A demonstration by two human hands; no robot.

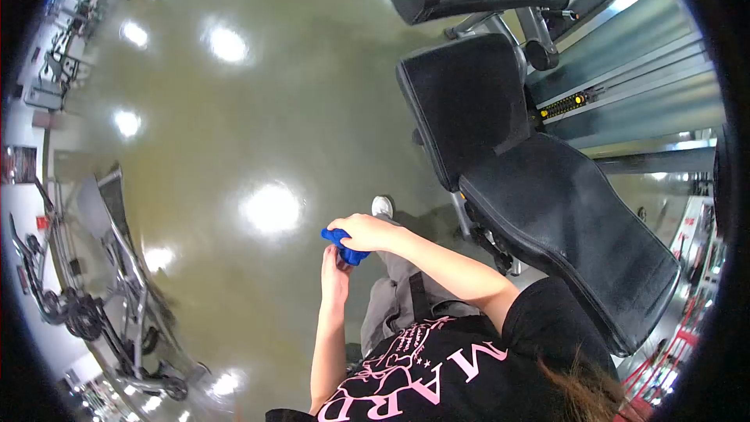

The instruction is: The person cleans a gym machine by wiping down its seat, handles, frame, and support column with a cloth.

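Glossy gym floor [195, 133] lies below; I log right hand [363, 230] clasping blue bundle [356, 256], left hand [335, 270] at its edge, grip unclear.

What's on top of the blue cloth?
The right hand lies over the blue cloth, with blue showing past its fingers and thumb. Cloth beneath that hand is covered. The left hand is at the cloth's lower edge; its exact grip can't be made out.

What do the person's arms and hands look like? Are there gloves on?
No gloves: the right hand and left hand are both bare. The forearms are uncovered too, with no watch or bracelet that I can see. The sleeves are short and black, part of a black T-shirt printed in pink.
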